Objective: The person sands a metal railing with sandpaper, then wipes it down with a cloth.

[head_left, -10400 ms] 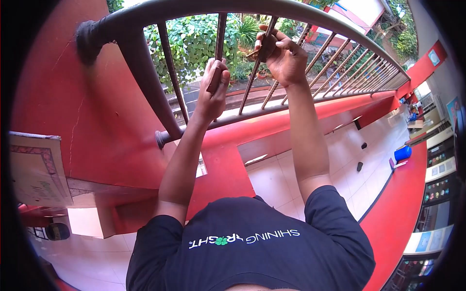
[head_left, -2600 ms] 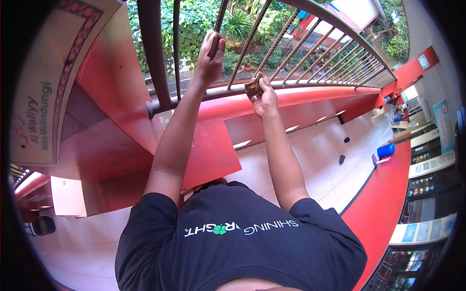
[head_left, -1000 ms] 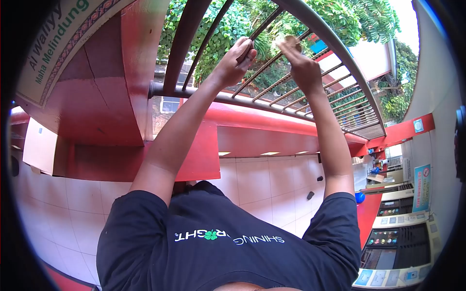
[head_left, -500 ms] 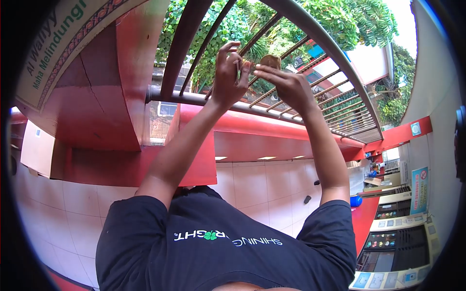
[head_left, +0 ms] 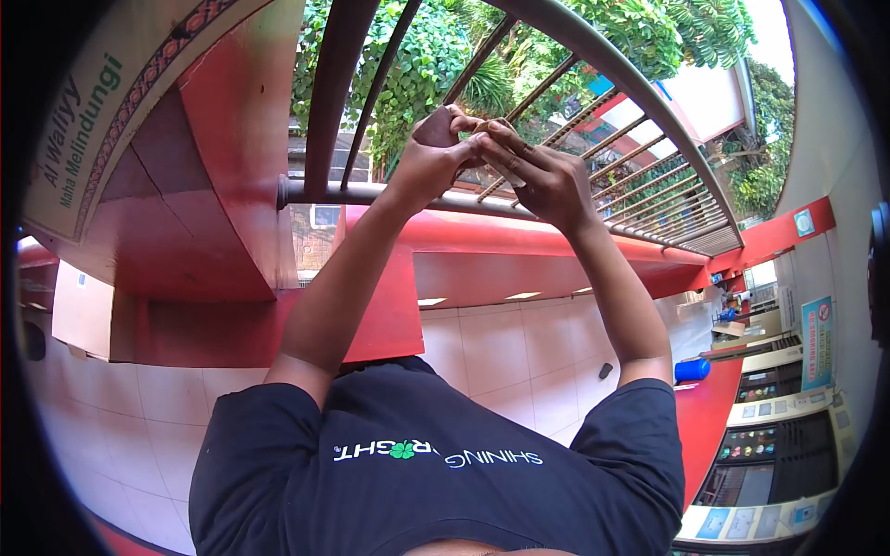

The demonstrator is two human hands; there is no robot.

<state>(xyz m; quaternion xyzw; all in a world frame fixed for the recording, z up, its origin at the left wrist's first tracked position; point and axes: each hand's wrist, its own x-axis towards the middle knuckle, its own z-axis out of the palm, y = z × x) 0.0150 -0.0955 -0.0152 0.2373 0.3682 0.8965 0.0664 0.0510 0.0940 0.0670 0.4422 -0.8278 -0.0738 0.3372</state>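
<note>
Where round metal bars run, hands pinch a flat brown piece.

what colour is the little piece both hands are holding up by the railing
Brown, a small sandpaper-like piece pinched between left hand and right hand; the head view shows it.

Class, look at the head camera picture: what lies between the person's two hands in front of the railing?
In the head view, a small brown sheet, probably sandpaper, sits between the left hand and right hand, pinched by both. Behind them run the railing bars.
</note>
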